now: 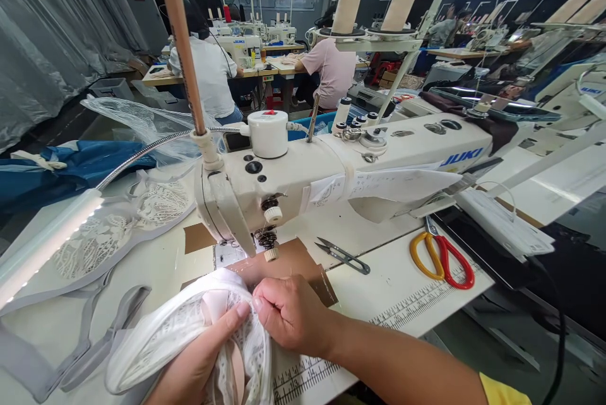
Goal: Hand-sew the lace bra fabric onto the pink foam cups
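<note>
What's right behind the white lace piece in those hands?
Behind the white lace piece, a brown sheet shows on the worktop, below the sewing machine. The lace and right hand cover the sheet's near part; most left hand fingers are hidden too.

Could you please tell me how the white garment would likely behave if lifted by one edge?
The white garment would probably flop, as its lace bunches in soft folds between the left hand and right hand. It is likely light for its size, given the openwork. Its outer edge shows a smooth curve and may be springier.
</note>
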`<state>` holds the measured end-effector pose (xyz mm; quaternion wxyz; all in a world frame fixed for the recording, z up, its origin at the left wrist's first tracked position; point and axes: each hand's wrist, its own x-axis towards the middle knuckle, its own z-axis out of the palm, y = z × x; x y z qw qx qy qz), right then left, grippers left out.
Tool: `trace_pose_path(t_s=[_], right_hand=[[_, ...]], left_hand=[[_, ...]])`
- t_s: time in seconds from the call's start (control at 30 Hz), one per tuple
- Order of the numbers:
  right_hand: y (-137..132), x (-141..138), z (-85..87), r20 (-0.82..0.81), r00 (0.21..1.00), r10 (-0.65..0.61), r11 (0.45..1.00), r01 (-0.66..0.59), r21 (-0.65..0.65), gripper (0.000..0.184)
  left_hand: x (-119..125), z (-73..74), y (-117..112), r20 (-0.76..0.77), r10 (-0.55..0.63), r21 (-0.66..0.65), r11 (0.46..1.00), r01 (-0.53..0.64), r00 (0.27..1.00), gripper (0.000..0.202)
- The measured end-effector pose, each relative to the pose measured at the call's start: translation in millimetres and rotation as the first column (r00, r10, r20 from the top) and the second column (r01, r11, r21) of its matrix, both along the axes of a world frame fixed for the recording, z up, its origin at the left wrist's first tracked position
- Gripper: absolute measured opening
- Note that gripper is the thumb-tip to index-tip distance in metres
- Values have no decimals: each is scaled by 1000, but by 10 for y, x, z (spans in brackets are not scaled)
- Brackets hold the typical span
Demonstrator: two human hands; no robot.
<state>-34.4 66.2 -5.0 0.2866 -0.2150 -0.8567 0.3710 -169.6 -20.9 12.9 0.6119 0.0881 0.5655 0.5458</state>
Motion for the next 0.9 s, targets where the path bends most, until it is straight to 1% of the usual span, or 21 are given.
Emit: trace_pose_path(t_s=[0.1, 0.17, 0.23, 0.33, 0.43, 0.57, 0.67, 0.73, 0.8, 0.87, 0.9], right_hand=[[18, 7, 25, -18, 1000, 14, 995, -16, -97, 20], [41, 14, 52, -33, 999, 11, 983, -17, -183, 24], [66, 19, 77, -48, 999, 4, 964, -17, -267, 27], [83, 19, 103, -61, 998, -16, 934, -7, -358, 22], [74, 17, 118, -52, 997, -53, 938, 32, -344, 18], [71, 26, 131, -62, 996, -63, 966, 46, -254, 25], [90, 44, 149, -92, 994, -64, 970, 41, -238, 26], [104, 65, 168, -132, 990, -51, 966, 15, -257, 27], [118, 93, 187, -185, 983, 5, 953, -60, -296, 29], [131, 130, 199, -237, 968, 88, 913, -174, -369, 31], [140, 151, 204, -264, 955, 134, 875, -239, -422, 33]], left_hand=[[-27, -36, -11, 26, 21, -7, 1000, -21, 999, 62], [-31, -45, -10, 52, 53, -14, 999, -52, 997, 61], [-26, -38, -4, 69, 74, -3, 997, -74, 995, 66], [-12, -14, 8, 67, 66, 30, 997, -68, 996, 74], [-2, 4, 14, 69, 69, 20, 997, -71, 995, 74], [8, -2, 13, 32, 90, -14, 996, -90, 995, 67], [12, -14, 9, 20, 92, -33, 995, -91, 996, 60], [13, -14, 8, 31, 85, -34, 996, -84, 996, 57], [10, -6, 9, 41, 69, -24, 997, -68, 997, 55], [1, 6, 11, 42, 48, -7, 999, -47, 998, 55], [-4, 11, 11, 42, 36, 4, 999, -37, 998, 55]])
